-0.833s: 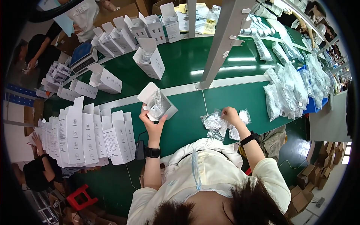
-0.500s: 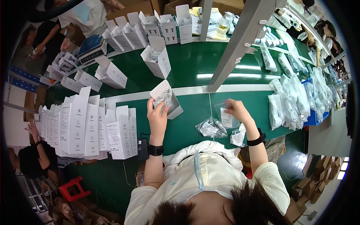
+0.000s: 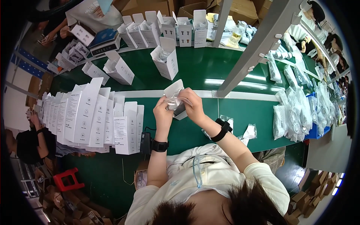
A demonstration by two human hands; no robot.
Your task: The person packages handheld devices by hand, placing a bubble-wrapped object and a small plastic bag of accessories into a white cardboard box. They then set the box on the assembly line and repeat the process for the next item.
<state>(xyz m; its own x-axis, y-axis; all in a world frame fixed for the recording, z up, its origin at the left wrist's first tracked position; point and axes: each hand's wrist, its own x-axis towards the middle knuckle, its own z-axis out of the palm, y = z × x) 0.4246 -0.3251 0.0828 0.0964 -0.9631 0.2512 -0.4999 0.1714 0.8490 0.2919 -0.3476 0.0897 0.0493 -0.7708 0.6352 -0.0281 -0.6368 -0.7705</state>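
Observation:
A white carton (image 3: 181, 113) with its flap raised stands in front of me on the green bench. Crumpled clear plastic bags (image 3: 173, 103) fill its mouth. My left hand (image 3: 163, 112) is closed on the plastic at the carton's left side. From the right, my right hand (image 3: 192, 105) pinches a clear bag at the carton's opening; its fingertips are partly hidden. Close to my right forearm lie small clear packets (image 3: 227, 120), partly covered by the arm, and another packet with white paper (image 3: 250, 132).
Upright white cartons (image 3: 82, 116) crowd the bench at left. Beyond the metal rail stands an open filled carton (image 3: 165, 62). A slanted metal post (image 3: 249, 56) rises at right. Bagged parts (image 3: 294, 112) pile up by a blue bin (image 3: 318, 129). Other people work around the bench.
My right hand has moved left from the packets to the carton's mouth with a small clear bag. My left hand stays at the carton. The whole view has shifted slightly.

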